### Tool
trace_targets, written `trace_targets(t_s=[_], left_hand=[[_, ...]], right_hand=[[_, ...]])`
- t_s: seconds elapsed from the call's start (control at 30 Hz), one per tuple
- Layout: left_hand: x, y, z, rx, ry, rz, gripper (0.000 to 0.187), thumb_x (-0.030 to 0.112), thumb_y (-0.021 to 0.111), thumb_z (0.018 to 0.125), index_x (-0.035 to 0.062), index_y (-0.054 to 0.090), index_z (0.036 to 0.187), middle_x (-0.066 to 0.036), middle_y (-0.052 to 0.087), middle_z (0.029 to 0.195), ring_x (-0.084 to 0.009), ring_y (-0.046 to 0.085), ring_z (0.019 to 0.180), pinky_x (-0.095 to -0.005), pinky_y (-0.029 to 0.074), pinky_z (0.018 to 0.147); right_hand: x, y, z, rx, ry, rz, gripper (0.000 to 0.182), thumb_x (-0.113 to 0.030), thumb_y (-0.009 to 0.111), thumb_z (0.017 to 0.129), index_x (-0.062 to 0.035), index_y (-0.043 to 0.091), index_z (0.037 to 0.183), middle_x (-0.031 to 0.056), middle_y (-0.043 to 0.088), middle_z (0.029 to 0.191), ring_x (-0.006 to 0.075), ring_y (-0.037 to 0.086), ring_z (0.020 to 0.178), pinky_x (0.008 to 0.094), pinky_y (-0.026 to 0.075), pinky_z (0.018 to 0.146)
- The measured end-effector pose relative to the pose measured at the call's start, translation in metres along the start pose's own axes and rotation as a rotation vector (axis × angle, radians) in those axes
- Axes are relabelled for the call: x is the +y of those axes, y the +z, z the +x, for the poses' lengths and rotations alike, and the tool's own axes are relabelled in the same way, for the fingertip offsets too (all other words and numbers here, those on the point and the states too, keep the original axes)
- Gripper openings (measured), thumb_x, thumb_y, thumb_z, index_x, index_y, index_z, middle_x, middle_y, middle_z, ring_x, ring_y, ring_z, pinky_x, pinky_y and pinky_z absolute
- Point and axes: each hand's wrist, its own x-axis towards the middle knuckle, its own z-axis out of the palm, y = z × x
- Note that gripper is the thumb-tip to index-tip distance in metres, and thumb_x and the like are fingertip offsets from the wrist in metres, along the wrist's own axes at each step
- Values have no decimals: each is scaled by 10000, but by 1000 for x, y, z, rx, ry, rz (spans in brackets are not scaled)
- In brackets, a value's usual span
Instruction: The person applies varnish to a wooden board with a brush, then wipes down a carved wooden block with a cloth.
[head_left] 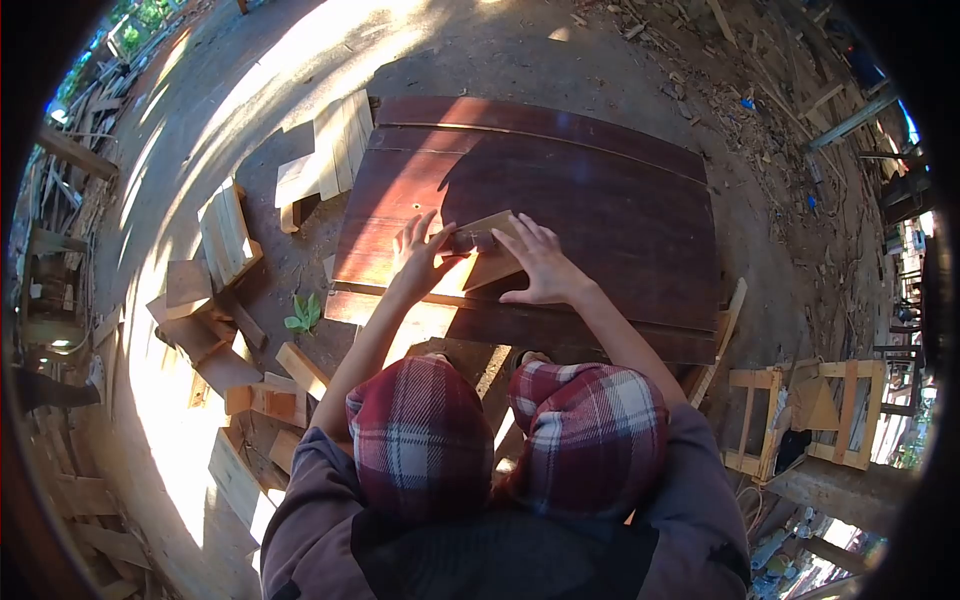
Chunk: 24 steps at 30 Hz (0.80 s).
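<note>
Item: pale wooden piece (pixel 492 250), flat on the dark table (pixel 600 210), long axis running from the near-left, by the left hand (pixel 420 255), up to the far-right beyond the right hand (pixel 540 265), its pointed corner aimed away from the person. Grip: left fingers spread and pressing a small dark object (pixel 462 240), not identifiable, at the piece's left end; right palm open, fingers splayed flat on its near edge, nothing pinched. Risk, as judged: with only flat pressure and no closed hold, the piece may skid or pivot on the smooth boards; fingertips sit close beside the dark object.
</note>
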Motion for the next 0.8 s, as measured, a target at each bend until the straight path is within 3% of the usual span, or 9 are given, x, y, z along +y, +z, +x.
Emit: trace_targets(t_s=[0.13, 0.2, 0.33, 0.43, 0.53, 0.57, 0.67, 0.7, 0.8], left_hand=[[-17, -3, 3, 103, 66, -20, 318, 309, 721, 784, 123, 678, 1039, -76, 479, 1359, -315, 420, 1245, -484, 333, 1002], [-13, -24, -7, 290, -37, -95, 179, 210, 682, 823, 88, 696, 953, -81, 599, 1210, -299, 501, 1154, -426, 388, 951], [-21, -46, -40, 486, -502, -511, 266, 208, 517, 965, -3, 680, 969, -114, 634, 1081, -207, 581, 999, -318, 431, 860], [-26, -46, -60, 592, -536, -607, 390, 286, 425, 1009, -28, 650, 957, -42, 579, 845, -110, 511, 775, -252, 395, 731], [-24, -49, -69, 591, -580, -669, 452, 341, 382, 1020, -9, 658, 941, -4, 534, 761, -83, 455, 704, -243, 355, 671], [-22, -50, -69, 595, -585, -701, 469, 357, 372, 1021, -2, 661, 936, 4, 522, 742, -77, 442, 690, -241, 344, 658], [-2, -71, -56, 513, -613, -776, 471, 369, 385, 1017, 7, 671, 920, 14, 522, 724, -71, 450, 696, -241, 348, 668], [2, -74, -49, 510, -582, -847, 411, 298, 444, 1005, -10, 603, 785, -34, 565, 792, -99, 485, 727, -260, 380, 692], [4, -66, -36, 382, -453, -880, 374, 287, 506, 977, 2, 611, 761, -56, 575, 923, -108, 507, 805, -271, 395, 746]], right_hand=[[16, 14, 28, -62, -29, -42, 994, -590, 720, 669, -121, 304, 1441, 215, 218, 1486, 371, 170, 1398, 491, 190, 1109], [19, 24, 29, 75, -31, -45, 937, -597, 710, 678, -89, 383, 1393, 227, 300, 1443, 380, 251, 1367, 484, 253, 1089], [13, 46, 27, 367, -138, -271, 740, -560, 682, 731, -24, 550, 1223, 227, 517, 1271, 386, 471, 1226, 452, 426, 980], [7, 40, 40, 540, -167, -243, 588, -491, 659, 784, -9, 597, 1114, 195, 651, 1031, 354, 643, 967, 408, 537, 800], [15, 30, 50, 566, -56, -16, 484, -426, 652, 824, -1, 601, 1051, 171, 675, 849, 328, 677, 725, 374, 561, 651], [12, 18, 55, 620, 26, 24, 451, -424, 603, 882, 15, 602, 989, 128, 652, 704, 266, 661, 591, 341, 544, 496], [-5, -2, 60, 530, 652, 903, 491, -467, 517, 929, 18, 599, 933, 103, 624, 663, 226, 658, 585, 321, 533, 412], [10, 9, 60, 494, 709, 1122, 548, -509, 453, 942, 20, 596, 936, 87, 620, 687, 188, 652, 571, 309, 531, 365], [4, 16, 52, 530, 723, 1524, 554, -511, 451, 941, 24, 593, 954, 102, 634, 742, 194, 651, 568, 326, 556, 394]])
